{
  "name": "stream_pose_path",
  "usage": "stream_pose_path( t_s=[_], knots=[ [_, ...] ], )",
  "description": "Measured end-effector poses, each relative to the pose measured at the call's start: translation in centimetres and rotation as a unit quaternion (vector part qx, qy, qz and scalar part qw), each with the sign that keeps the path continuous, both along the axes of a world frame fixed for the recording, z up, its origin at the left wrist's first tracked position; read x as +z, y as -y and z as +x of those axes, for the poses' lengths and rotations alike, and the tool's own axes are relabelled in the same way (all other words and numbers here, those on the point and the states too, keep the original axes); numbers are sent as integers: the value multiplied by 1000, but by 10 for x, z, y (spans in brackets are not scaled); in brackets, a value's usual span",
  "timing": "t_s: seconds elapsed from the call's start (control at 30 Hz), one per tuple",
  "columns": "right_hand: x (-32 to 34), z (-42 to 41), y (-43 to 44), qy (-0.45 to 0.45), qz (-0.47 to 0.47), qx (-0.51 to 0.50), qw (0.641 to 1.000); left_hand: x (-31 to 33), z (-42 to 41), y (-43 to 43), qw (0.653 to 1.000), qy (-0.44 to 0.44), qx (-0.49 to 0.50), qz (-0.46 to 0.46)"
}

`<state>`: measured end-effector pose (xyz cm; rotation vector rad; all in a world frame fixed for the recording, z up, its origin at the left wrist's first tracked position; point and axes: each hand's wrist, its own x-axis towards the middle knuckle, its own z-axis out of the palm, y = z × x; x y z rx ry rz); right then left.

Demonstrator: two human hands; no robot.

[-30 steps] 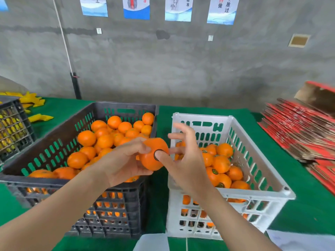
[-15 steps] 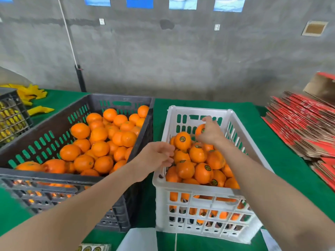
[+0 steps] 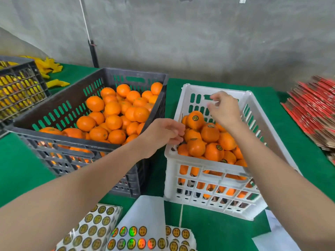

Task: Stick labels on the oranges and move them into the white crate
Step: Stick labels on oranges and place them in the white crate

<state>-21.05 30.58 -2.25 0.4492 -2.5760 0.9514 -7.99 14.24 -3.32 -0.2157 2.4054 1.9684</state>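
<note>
Left grip (image 3: 163,134): yours, loosely curled, empty, at left rim of the white crate (image 3: 204,163).
Right grip (image 3: 224,109): yours, released, above labelled oranges (image 3: 210,133) in that crate.
Dark crate (image 3: 63,140): plain oranges (image 3: 114,122).
Desk (image 3: 217,229): label sheets (image 3: 134,238).

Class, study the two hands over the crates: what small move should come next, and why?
Probably the left hand reaches into the dark crate for an unlabelled orange: it holds nothing, the right hand looks empty above the white crate, and label sheets wait nearby.
</note>
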Motion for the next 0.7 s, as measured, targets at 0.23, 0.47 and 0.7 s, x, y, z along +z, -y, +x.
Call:
stream_pose_path(
  t_s=[0.23, 0.47, 0.7],
  knots=[
    [-70, 180, 30, 91, 52, 362, 926, -3, 25, 9, 999, -25, -24, -14],
    [-173, 183, 58, 306, 207, 287, 884, -29, 83, 12, 986, -146, -8, -87],
    [-176, 185, 78, 317, 151, 276, 895, -97, 134, 45, 970, 0, -55, -238]
  ],
)
